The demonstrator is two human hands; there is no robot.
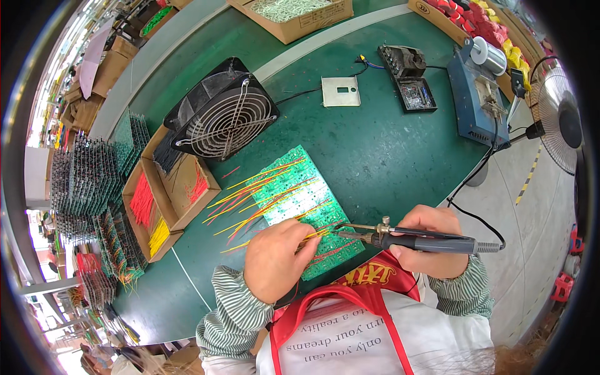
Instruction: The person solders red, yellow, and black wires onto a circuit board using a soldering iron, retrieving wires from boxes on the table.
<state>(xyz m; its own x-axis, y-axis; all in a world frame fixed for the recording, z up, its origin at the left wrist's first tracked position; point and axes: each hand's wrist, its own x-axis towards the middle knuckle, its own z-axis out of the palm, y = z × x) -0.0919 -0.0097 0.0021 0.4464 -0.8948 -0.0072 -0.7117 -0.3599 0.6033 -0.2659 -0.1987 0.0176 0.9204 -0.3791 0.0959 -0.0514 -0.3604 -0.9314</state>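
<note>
A green circuit board panel (340, 250) lies tilted on the bench in front of me. Rows of yellow and red wires (284, 170) stick out from it toward the left. My left hand (275, 259) is closed over the board's near left part, its thumb and fingers pinching a yellow wire. In my right hand (434, 261) is a soldering iron (431, 243) with a dark handle and a thin feed tube along it. Its tip points left and sits at the board, close to my left fingertips. Whether the tip touches a joint is too small to tell.
Left of the board, a cardboard box (178, 226) holds red, yellow and black wires. A black fan (222, 115) stands behind it. Stacked circuit boards (87, 187) fill the far left. A blue solder feeder (478, 100) with a spool and a small black box (417, 94) sit at the back right.
</note>
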